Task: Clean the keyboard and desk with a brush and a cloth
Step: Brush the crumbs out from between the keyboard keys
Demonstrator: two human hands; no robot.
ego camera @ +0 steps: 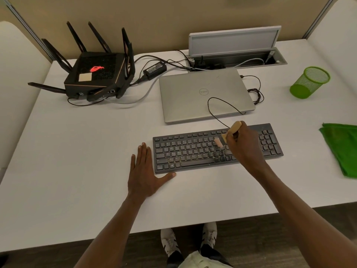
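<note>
A black keyboard [193, 149] lies flat on the white desk [77, 151] in front of me. My right hand [244, 146] grips a small wooden-handled brush [229, 133], its pale bristles touching the keys right of the keyboard's middle. My left hand [144, 171] lies flat on the desk with straight fingers, at the keyboard's left end, the thumb along its front edge. A folded green cloth [342, 147] lies at the desk's right edge, away from both hands.
A closed silver laptop [202, 93] sits behind the keyboard with a thin black cable looped over its lid. A black router with antennas [96, 74] stands far left, a power adapter [154, 69] beside it. A green mesh cup [309, 82] lies tipped at far right. An open cable hatch [235, 59] is at the back.
</note>
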